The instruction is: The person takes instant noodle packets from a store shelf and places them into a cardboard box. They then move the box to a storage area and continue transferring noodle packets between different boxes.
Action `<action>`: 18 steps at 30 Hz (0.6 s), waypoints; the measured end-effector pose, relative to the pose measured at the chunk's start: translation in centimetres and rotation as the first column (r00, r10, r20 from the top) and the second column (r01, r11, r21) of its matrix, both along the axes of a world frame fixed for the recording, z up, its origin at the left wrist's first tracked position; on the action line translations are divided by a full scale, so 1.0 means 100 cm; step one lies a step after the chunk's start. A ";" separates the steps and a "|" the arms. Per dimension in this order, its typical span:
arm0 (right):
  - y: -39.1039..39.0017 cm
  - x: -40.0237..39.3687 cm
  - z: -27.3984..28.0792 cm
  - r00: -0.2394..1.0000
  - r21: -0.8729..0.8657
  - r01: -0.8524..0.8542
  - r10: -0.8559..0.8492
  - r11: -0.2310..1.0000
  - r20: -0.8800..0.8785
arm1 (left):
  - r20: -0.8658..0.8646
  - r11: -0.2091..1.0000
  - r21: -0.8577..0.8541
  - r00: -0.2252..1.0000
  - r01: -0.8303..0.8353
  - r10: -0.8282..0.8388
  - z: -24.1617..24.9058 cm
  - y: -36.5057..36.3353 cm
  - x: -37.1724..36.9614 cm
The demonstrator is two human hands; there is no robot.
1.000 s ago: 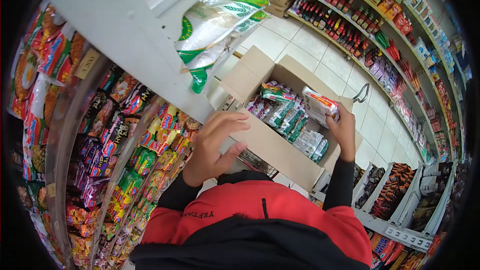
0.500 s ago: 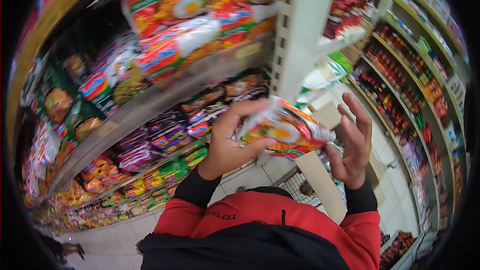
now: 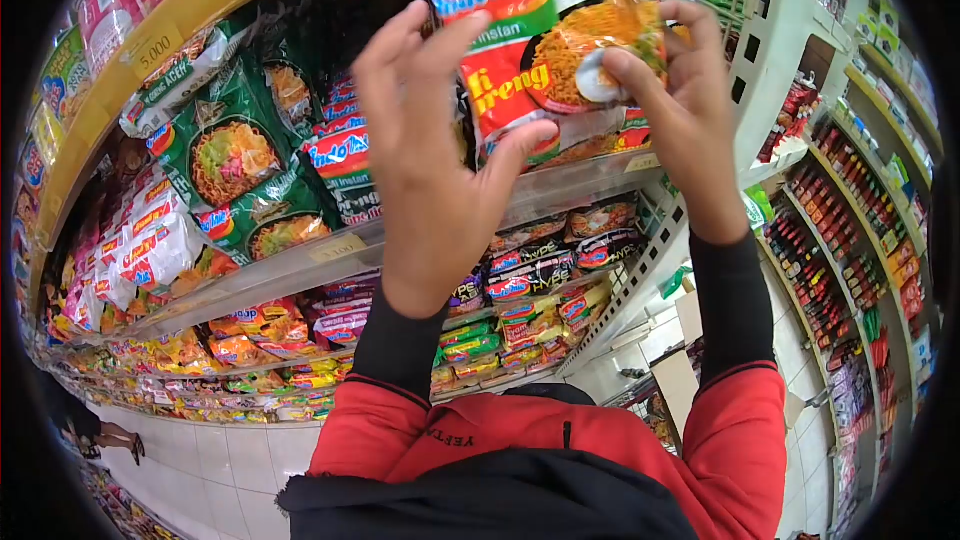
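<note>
In the head view, a packet of instant noodles (image 3: 555, 55) is held up in front of the shelf, its printed face toward me. My right hand (image 3: 695, 125) grips its right end, thumb across the front over the egg picture and fingers behind. My left hand (image 3: 425, 165) is open at the packet's left side, fingers spread, with the thumb tip overlapping its lower edge. Behind the packet, similar red and white packs lie on the shelf. Left of my left hand are green noodle packs (image 3: 228, 155).
A shelf rail with a price tag (image 3: 338, 248) runs below my hands. Lower shelves hold purple, black and orange noodle packs (image 3: 255, 325). A white perforated post (image 3: 760, 50) stands to the right, with bottle shelves (image 3: 835, 240) beyond. A person's legs (image 3: 115, 437) show at lower left.
Both hands have risen toward the upper shelf. The noodle packet has passed from my left hand to my right, its front now facing me. My left hand has opened.
</note>
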State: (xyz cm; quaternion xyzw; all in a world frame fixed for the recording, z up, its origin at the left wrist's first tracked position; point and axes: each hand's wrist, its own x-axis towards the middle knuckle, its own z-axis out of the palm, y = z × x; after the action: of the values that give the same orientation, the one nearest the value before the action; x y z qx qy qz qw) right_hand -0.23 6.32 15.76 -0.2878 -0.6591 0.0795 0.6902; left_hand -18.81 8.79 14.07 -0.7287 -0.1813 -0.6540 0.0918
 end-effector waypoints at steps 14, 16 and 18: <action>0.032 0.006 -0.039 0.525 0.376 0.742 -0.830 0.554 0.188 | -0.094 0.992 -0.125 0.996 -0.016 0.004 0.002 0.021 0.018; 0.030 0.005 -0.042 0.505 0.350 0.758 -0.835 0.550 0.219 | -0.105 0.990 -0.142 0.994 -0.002 -0.013 0.000 0.022 0.018; 0.029 0.004 -0.042 0.509 0.353 0.752 -0.831 0.556 0.224 | -0.100 0.988 -0.151 0.995 -0.004 -0.011 -0.001 0.018 0.020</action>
State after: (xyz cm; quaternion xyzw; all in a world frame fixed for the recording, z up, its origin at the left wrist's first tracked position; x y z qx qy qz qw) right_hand 0.19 9.18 11.60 -0.4928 -0.5732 -0.3713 0.5392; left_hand -16.85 10.58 13.93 -0.7659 -0.2241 -0.6010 0.0441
